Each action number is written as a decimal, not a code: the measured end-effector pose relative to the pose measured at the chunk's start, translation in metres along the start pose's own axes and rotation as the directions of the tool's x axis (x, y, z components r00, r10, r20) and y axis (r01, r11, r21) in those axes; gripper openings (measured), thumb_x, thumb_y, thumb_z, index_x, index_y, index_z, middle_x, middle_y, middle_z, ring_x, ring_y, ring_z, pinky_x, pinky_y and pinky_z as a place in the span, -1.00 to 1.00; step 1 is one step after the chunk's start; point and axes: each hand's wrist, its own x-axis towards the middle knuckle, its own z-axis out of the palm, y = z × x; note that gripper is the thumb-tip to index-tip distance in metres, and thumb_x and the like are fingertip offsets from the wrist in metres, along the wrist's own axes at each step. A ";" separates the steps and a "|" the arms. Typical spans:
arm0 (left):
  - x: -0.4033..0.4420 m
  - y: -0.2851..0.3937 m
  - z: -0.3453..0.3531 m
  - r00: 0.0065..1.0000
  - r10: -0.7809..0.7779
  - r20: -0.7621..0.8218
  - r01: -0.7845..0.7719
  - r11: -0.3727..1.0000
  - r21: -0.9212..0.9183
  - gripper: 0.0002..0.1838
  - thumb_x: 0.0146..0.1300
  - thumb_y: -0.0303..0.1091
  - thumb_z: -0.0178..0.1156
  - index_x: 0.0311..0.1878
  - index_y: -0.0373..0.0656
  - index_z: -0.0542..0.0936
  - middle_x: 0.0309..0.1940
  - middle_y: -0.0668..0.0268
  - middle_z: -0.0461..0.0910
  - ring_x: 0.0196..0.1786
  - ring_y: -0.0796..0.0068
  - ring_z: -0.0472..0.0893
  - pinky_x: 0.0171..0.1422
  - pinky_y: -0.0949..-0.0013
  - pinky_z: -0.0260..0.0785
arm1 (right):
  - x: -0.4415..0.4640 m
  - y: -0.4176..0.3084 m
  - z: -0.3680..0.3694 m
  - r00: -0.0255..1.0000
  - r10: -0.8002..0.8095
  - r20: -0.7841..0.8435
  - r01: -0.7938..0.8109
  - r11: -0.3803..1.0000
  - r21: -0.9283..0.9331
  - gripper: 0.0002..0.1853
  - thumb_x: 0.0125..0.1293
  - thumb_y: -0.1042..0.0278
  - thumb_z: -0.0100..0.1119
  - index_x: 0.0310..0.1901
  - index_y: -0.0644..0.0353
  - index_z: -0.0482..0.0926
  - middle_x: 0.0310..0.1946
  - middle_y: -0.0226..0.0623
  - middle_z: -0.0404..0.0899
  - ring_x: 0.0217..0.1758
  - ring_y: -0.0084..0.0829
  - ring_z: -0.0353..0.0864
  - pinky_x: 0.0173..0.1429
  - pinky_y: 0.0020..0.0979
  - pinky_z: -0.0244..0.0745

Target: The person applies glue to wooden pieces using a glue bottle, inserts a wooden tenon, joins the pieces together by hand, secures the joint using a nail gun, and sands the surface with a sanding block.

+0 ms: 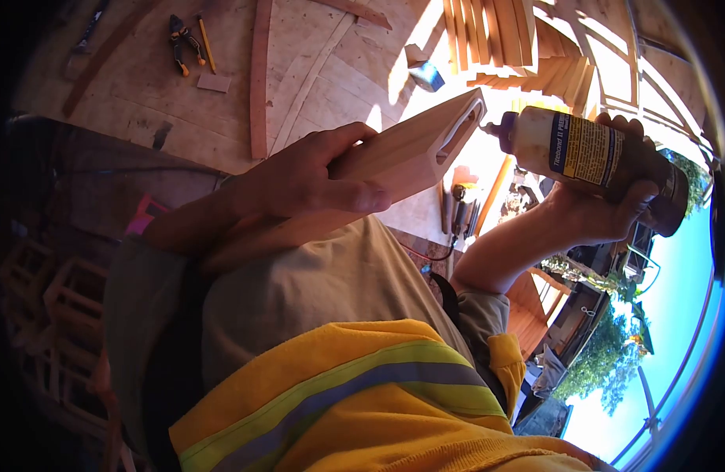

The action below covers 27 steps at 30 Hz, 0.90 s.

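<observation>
My left hand (319,177) is closed around a wooden board (410,145), thumb on the near face and fingers over the far edge. The board's end, tilted up to the right, has an elongated slot (455,135) with whitish glue showing around it. In my right hand (614,208) is a wood glue bottle (571,149) with a blue and yellow label, its lower part in shadow. The bottle lies nearly sideways, its dark nozzle (500,132) aimed at the slotted end and very close to it. Whether the tip touches the wood I cannot tell.
On the workbench (221,118) lie pliers (183,46), a pencil (207,46) and a long wooden strip (260,79). Stacked wooden pieces (492,31) stand beyond, near a small blue item (427,76). Wooden frames (71,299) are at lower left.
</observation>
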 end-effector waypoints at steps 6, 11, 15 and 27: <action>0.001 -0.003 -0.002 1.000 0.004 -0.011 -0.003 0.999 0.037 -0.06 0.08 0.18 0.46 0.33 -0.37 0.44 -0.03 0.04 0.66 0.02 0.27 0.64 0.16 0.27 0.45 | 0.002 -0.003 0.000 0.998 -0.055 0.026 0.058 0.990 -0.132 -0.32 0.44 -0.20 0.18 0.28 0.29 0.46 0.10 0.24 0.62 0.15 0.11 0.70 0.26 0.02 0.67; 0.002 -0.004 -0.001 1.000 0.005 -0.017 -0.004 0.999 0.040 -0.04 0.07 0.20 0.46 0.35 -0.38 0.43 -0.02 0.02 0.66 0.04 0.25 0.65 0.19 0.26 0.45 | -0.001 -0.008 0.003 0.997 -0.001 0.081 -0.002 0.999 0.037 -0.28 0.44 -0.25 0.16 0.28 0.32 0.45 0.14 0.25 0.58 0.16 0.12 0.68 0.27 -0.01 0.67; 0.001 -0.002 -0.002 0.999 0.007 -0.033 -0.005 0.998 0.069 -0.05 0.07 0.21 0.45 0.33 -0.38 0.44 -0.03 0.02 0.66 0.02 0.25 0.65 0.16 0.26 0.45 | -0.005 -0.013 0.010 1.000 -0.023 0.001 0.023 1.000 0.009 -0.16 0.37 -0.29 0.22 0.22 0.51 0.44 0.02 0.21 0.60 0.04 0.09 0.68 0.20 0.03 0.66; 0.003 -0.002 -0.001 1.000 0.015 -0.016 -0.014 0.998 0.058 -0.13 0.12 0.15 0.45 0.28 -0.37 0.47 -0.11 0.08 0.66 -0.06 0.31 0.64 0.09 0.29 0.45 | -0.018 -0.024 0.022 0.993 -0.050 0.111 0.064 0.990 -0.123 -0.09 0.44 -0.46 -0.03 0.37 0.37 0.32 0.23 0.17 0.51 0.23 0.05 0.65 0.34 0.02 0.60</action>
